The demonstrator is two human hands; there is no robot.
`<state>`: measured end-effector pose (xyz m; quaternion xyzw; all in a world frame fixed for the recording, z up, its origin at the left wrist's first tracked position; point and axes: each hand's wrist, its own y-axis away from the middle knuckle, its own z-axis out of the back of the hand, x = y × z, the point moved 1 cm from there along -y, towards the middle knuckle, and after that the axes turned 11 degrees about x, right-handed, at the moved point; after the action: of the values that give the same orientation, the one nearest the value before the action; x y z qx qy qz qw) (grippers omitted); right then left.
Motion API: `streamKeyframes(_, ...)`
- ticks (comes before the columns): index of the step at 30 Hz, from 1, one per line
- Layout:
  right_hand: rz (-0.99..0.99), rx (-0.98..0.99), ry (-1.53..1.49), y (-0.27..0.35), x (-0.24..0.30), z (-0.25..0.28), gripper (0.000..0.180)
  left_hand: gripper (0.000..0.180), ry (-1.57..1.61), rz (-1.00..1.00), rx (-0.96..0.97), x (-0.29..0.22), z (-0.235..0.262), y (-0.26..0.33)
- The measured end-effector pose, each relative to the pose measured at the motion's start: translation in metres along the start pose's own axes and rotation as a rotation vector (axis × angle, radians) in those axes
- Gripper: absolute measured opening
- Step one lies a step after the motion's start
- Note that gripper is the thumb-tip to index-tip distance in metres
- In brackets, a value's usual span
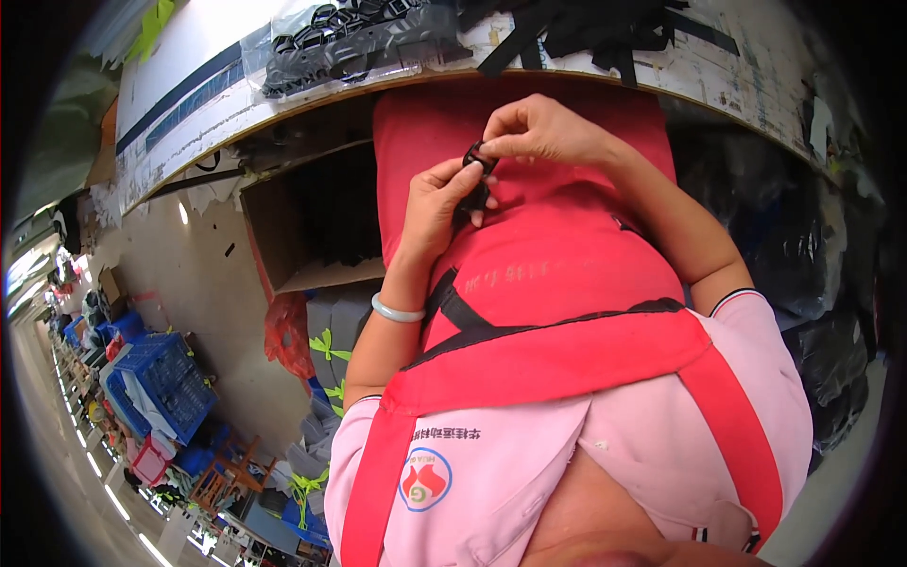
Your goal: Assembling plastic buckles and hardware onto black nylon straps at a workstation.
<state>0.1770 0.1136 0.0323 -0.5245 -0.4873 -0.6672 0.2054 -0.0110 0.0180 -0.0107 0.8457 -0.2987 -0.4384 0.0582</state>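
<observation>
Over the red apron [529, 227] on my lap, both my hands meet at a small black plastic buckle [480, 159]. My left hand [436, 203], with a pale bangle on its wrist, grips the buckle between thumb and fingers. A short piece of black webbing [475, 198] hangs below the buckle, against the left fingers. My right hand [548, 132] pinches at the buckle's upper edge with thumb and forefinger, its other fingers curled. Whether the webbing runs through the buckle is too small to tell.
Ahead stands a worktable [208, 99] with a clear bag of black buckles [340, 42] and a heap of black straps [605, 33]. An open cardboard box [326, 274] sits under it at left. Black plastic bags [794, 236] lie at right; a blue crate [175, 383] is farther left.
</observation>
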Motion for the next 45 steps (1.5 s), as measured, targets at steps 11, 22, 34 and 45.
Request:
streamKeyframes(11, 0.540, -0.832, 1.141, -0.023, -0.020, 0.043, 0.018, 0.020, 0.429, -0.057, 0.018, -0.009, 0.001, -0.017)
streamKeyframes(22, 0.255, -0.246, -0.194, 0.006, 0.016, -0.022, 0.019, 0.017, 0.099, -0.242, -0.138, -0.009, -0.012, -0.014)
streamKeyframes(34, 0.096, -0.125, -0.749, 0.007, 0.001, -0.032, 0.021, 0.014, -0.294, -0.429, -0.290, -0.005, -0.021, -0.015)
streamKeyframes(45, 0.231, -0.194, -0.810, -0.004, -0.013, -0.032, 0.022, 0.017, -0.765, -0.698, -0.336, -0.002, -0.014, -0.021)
